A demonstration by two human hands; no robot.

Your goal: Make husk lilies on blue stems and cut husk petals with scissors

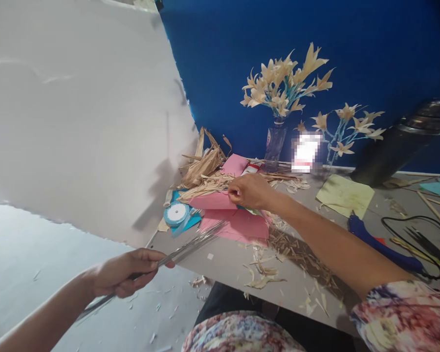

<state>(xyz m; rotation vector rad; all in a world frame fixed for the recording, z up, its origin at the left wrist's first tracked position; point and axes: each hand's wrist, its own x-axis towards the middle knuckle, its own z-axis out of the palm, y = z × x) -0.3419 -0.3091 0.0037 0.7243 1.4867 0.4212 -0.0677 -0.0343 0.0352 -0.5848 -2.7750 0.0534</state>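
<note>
A bundle of thin metal wires (194, 243) is gripped in my left hand (132, 271), its far ends fanning over the table edge toward the pink paper. My right hand (251, 191) is closed at the upper edge of a raised sheet of pink paper (214, 201); the fingertips are partly hidden, but they appear to pinch it. Another pink sheet (238, 227) lies flat below. Left of these sits a roll of light blue ribbon (176, 213) on blue paper (190, 225). Dried husks (205, 168) are heaped behind my right hand.
Husk flowers (278, 85) stand in a glass vase (275, 146), with more flowers (346, 122) to the right. A dark flask (396, 144), yellow paper (344, 195), a blue-handled glue gun (381, 244) and a black cable (388, 220) occupy the right side. Husk scraps (297, 249) litter the tabletop.
</note>
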